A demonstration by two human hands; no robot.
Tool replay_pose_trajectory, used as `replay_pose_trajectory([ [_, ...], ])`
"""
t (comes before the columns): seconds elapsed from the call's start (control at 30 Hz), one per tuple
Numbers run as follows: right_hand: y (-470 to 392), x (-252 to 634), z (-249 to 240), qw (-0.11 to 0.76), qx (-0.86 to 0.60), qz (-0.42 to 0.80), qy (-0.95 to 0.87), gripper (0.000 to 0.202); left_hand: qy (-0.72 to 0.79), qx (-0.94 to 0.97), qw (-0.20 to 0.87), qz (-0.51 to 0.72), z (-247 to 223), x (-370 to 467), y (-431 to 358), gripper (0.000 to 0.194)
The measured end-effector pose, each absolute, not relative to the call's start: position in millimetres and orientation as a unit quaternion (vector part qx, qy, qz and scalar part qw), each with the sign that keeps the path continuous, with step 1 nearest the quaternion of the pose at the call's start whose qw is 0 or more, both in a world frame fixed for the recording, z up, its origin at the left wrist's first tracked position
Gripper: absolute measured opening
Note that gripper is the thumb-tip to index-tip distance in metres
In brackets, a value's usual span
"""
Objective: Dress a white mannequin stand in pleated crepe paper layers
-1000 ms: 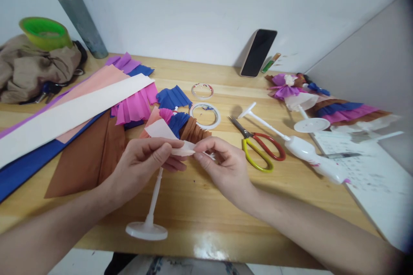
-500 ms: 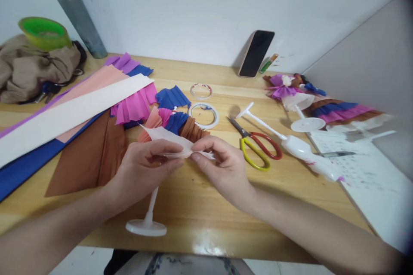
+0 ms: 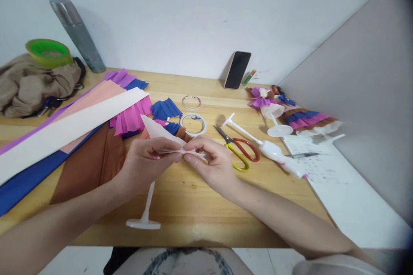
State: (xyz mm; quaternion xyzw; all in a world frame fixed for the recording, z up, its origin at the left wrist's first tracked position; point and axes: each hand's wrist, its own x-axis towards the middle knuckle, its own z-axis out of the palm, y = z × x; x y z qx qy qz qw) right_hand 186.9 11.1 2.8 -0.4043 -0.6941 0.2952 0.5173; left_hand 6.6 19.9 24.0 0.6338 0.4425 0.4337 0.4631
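Observation:
Thumb and fingers of my left hand (image 3: pixel 143 159) pinch a piece of thin white paper (image 3: pixel 157 129), whose pointed end sticks up to the left. My right hand (image 3: pixel 211 161) grips the same paper close beside, the fingertips of both hands nearly touching. The paper looks gathered between them. Below my left hand stands a white plastic stand (image 3: pixel 144 222) with a round base; its top is hidden by the hand. Behind the hands lie a pleated blue piece (image 3: pixel 166 108) and a gathered brown piece (image 3: pixel 184 133), partly covered.
Long paper strips (image 3: pixel 80 114) and brown paper (image 3: pixel 85 165) lie left. Tape rolls (image 3: pixel 203 125), scissors (image 3: pixel 238 146), a white doll-like figure (image 3: pixel 279 157) and a notebook (image 3: pixel 342 189) are right. A phone (image 3: pixel 238 70) leans on the wall; a bottle (image 3: pixel 82 41) stands back left.
The camera view has shifted, so the objects on the right appear further left. Both hands still hold the white paper, and its pointed end now rises more steeply.

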Motion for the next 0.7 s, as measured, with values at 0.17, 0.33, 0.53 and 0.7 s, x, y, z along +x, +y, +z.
replay_pose_trajectory([
  [0.17,18.9,189.9,11.4,0.511,-0.419,0.308,-0.685,0.008,0.421,0.655,0.444,0.444,27.5,5.5,31.1,0.006],
  [0.33,26.6,195.9,24.1,0.532,-0.427,0.297,-0.668,0.013,0.424,0.624,0.473,0.455,36.8,9.1,40.1,0.007],
  [0.53,31.1,197.0,32.7,0.517,-0.438,0.322,-0.661,0.017,0.414,0.592,0.489,0.488,43.9,16.0,46.7,0.003],
  [0.7,34.7,191.1,32.8,0.531,-0.432,0.325,-0.652,0.009,0.395,0.558,0.542,0.489,44.3,18.3,50.4,0.007],
])
